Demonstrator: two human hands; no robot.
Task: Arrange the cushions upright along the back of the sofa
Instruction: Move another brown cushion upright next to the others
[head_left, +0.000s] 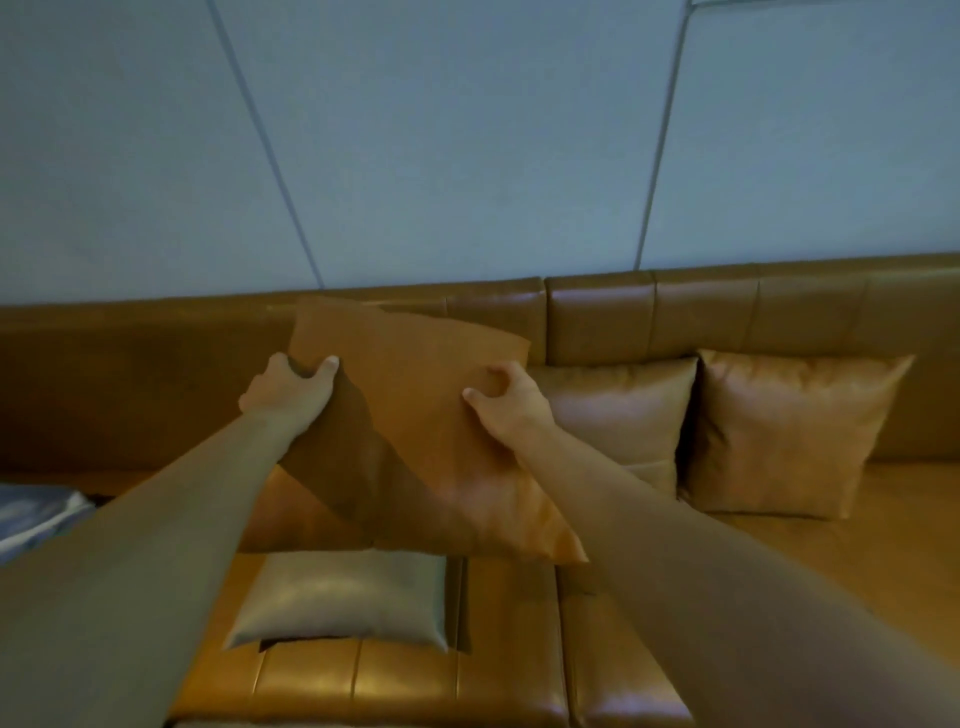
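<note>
I hold a tan leather cushion (410, 395) tilted in the air over the sofa seat, near the sofa back (597, 322). My left hand (288, 389) grips its upper left edge. My right hand (506, 402) clutches its right side. Two matching cushions stand upright against the back on the right, one (618, 410) just beside my right hand and one (789, 431) further right. A paler cushion (343, 597) lies flat on the seat below my arms. Another cushion (291, 514) lies partly hidden under the held one.
The brown leather sofa seat (519, 675) stretches across the lower view. Behind it rises a pale blue-grey panelled wall (467, 130). A blue-grey cloth (36, 514) lies at the left edge. The stretch of sofa back on the left (130, 374) has no cushion against it.
</note>
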